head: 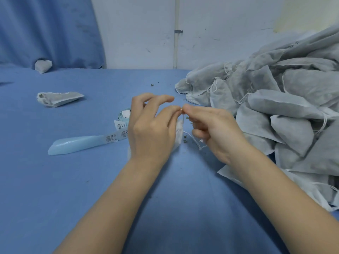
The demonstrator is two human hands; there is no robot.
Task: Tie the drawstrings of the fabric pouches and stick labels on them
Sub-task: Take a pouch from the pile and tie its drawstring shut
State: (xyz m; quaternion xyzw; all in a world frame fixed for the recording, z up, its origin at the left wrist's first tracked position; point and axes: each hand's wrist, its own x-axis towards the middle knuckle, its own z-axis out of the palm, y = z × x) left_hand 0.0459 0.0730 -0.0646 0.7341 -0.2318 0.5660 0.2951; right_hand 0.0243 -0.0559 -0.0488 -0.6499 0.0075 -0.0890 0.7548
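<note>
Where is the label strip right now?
In the head view, the label strip lies flat on the blue table, just left of the left hand, nearer than the lone pouch.

Both bare forearms reach forward from the lower edge and converge toward the middle. The left hand (150, 129) shows its back, wrist straight, with thumb and a fingertip pinched together at the right while the other fingers arch loosely above. The right hand (214, 132) faces it, thumb and forefinger pinched so that the two pinches meet tip to tip; its remaining fingers curl in toward the palm.
</note>
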